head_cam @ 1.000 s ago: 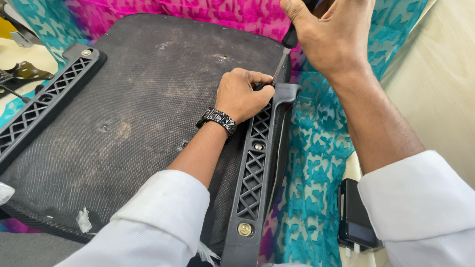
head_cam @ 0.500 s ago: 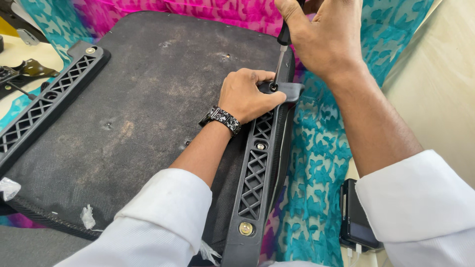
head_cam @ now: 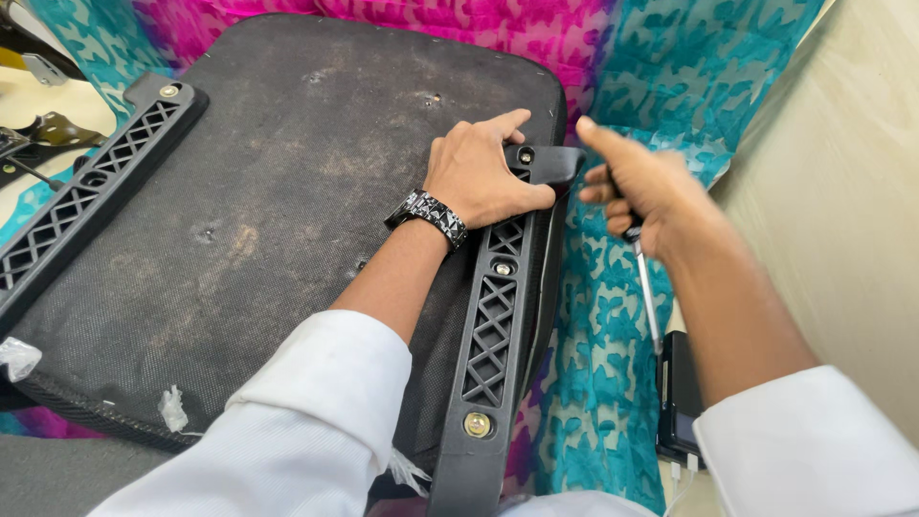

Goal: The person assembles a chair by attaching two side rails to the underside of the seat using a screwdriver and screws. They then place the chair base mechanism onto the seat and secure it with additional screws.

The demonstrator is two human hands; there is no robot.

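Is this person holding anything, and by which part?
The right hand grips a screwdriver by its handle, shaft pointing down. The left hand presses on the black plastic bracket, not lifting it.

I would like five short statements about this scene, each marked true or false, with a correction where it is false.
1. The left hand rests on the black lattice bracket at the seat's right edge. True.
2. The right hand holds a hammer. False: it holds a screwdriver, shaft pointing down.
3. The left wrist wears a dark watch. True.
4. The upturned seat base lies on a plain white sheet. False: the patterned cloth under it is teal and pink.
5. The screwdriver tip sits in the bracket's top bolt. False: the tool is held away from it, to the right.
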